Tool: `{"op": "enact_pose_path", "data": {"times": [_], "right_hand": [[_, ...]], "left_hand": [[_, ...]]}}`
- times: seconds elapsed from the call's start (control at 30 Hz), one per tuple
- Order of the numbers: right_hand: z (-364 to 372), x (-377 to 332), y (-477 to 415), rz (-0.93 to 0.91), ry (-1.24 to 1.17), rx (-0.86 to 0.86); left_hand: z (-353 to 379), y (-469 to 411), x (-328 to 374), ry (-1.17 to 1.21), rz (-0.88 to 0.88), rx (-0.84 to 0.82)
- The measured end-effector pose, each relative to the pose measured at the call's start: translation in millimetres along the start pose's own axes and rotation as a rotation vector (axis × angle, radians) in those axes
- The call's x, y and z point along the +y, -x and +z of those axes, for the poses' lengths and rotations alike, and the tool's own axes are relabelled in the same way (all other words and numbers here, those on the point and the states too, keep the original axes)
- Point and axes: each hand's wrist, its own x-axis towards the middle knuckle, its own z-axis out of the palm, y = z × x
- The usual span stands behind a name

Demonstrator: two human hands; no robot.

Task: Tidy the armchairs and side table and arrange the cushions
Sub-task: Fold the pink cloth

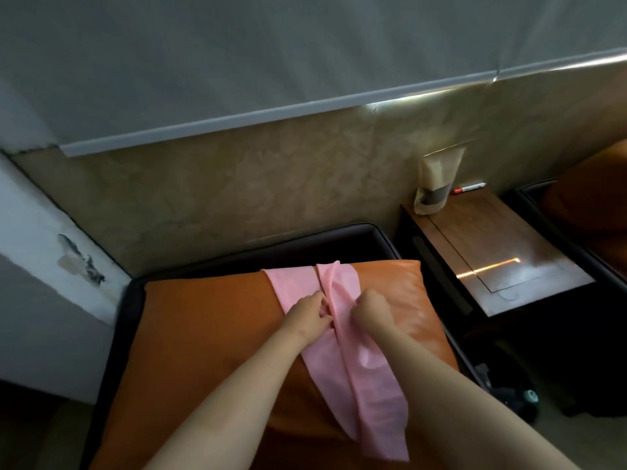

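A long pink cloth (369, 401) lies draped over the orange cushion (210, 327) of the near armchair (325, 239), running from the cushion's top edge down toward me. My left hand (308, 317) pinches a raised fold of the cloth near its middle. My right hand (371, 312) grips the same fold from the right side, fingers curled. Both hands sit close together on the cushion's upper right part.
A dark wooden side table (529, 266) stands right of the armchair, with a brown paper pouch (436, 181) and a red-and-white pen (470, 188) at its back. A second armchair with an orange cushion (590, 201) is at far right. Dark objects lie on the floor (515, 398).
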Motion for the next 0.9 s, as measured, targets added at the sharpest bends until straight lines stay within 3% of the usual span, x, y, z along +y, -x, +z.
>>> {"op": "enact_pose_path", "data": {"times": [0.27,0.53,0.7,0.9], "right_hand": [[7,3,57,-0.216,-0.204,0.094],[30,8,137,-0.301,-0.329,0.180],[53,9,199,-0.349,-0.348,0.098],[75,38,271,-0.343,-0.325,-0.005]], "left_hand": [[5,25,10,0.150,0.015,0.049],[-2,92,2,0.232,0.079,0.013],[-2,145,-15,0.148,0.060,0.096],[20,211,-21,0.208,0.052,0.105]]}}
